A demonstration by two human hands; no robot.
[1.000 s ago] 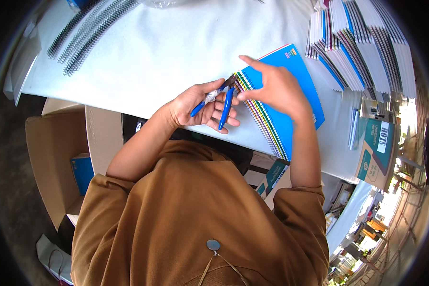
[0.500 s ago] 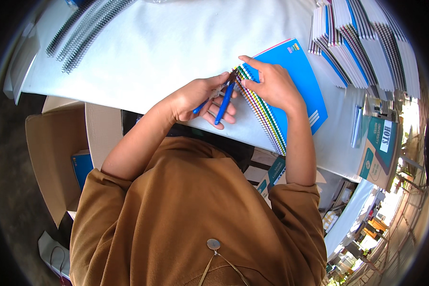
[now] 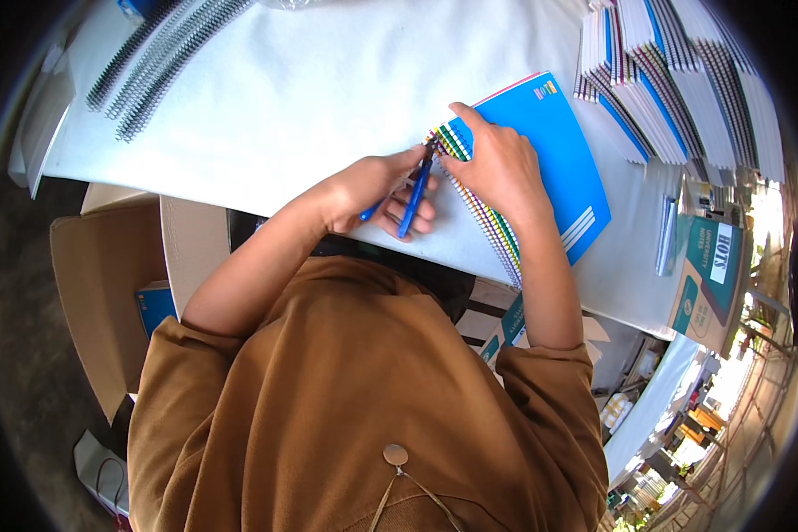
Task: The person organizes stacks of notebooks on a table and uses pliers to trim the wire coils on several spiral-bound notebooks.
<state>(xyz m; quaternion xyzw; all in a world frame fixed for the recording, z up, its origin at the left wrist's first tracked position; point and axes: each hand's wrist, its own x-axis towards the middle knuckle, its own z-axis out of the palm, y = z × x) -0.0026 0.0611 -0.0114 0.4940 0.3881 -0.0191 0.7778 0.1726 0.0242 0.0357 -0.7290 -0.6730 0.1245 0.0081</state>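
A fanned stack of spiral notebooks (image 3: 569,168) with a blue cover on top lies on the white-covered table, its coloured coils along the left edge. My left hand (image 3: 372,191) is closed on cutting pliers (image 3: 414,199) with blue handles; the lower fingers are loosely curled around the handles. The dark jaws touch the upper end of the coils. On the notebooks' upper left corner, my right hand (image 3: 503,168) grips the stack, index finger over the top edge and thumb beside the coils near the jaws. Its other fingers are partly hidden.
Tall stacks of notebooks (image 3: 674,89) stand at the far right. Loose plastic coils (image 3: 164,66) lie at the far left. A green and white carton (image 3: 705,275) sits at the table's right edge. Below the table's left side is an open cardboard box (image 3: 106,284) with a blue notebook inside.
The pliers and my left hand have shifted slightly, bringing the jaws up to the coils' end. My right hand has moved a little down and left on the notebooks.
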